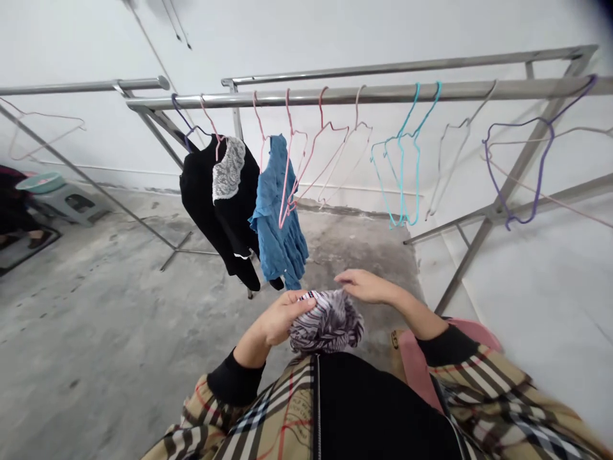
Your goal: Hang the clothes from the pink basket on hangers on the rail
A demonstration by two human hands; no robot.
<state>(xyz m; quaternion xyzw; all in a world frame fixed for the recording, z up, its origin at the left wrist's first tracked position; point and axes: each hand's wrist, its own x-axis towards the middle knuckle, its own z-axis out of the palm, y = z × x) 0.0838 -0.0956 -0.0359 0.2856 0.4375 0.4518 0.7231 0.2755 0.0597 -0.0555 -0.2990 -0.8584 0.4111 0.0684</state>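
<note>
A bunched-up striped garment (330, 326) in grey, white and dark tones is held in front of my body. My left hand (285, 316) grips its left side, thumb on top. Beside its upper right edge is my right hand (366, 285), fingers stretched out to the left; whether its underside touches the cloth I cannot tell. Beyond the hands, a blue ruffled top (280, 211) hangs on a pink hanger. To its left hang black clothes (205, 198), one with a white lace collar (230, 169).
A metal rail (383, 94) crosses ahead with bare pink hangers (306, 172), turquoise hangers (402, 160) and a purple hanger (541, 172). Something pink (419, 370) stands by my right arm. On the far left, a teal basin (43, 183) rests on a grey stool (76, 201), near a seated person's legs.
</note>
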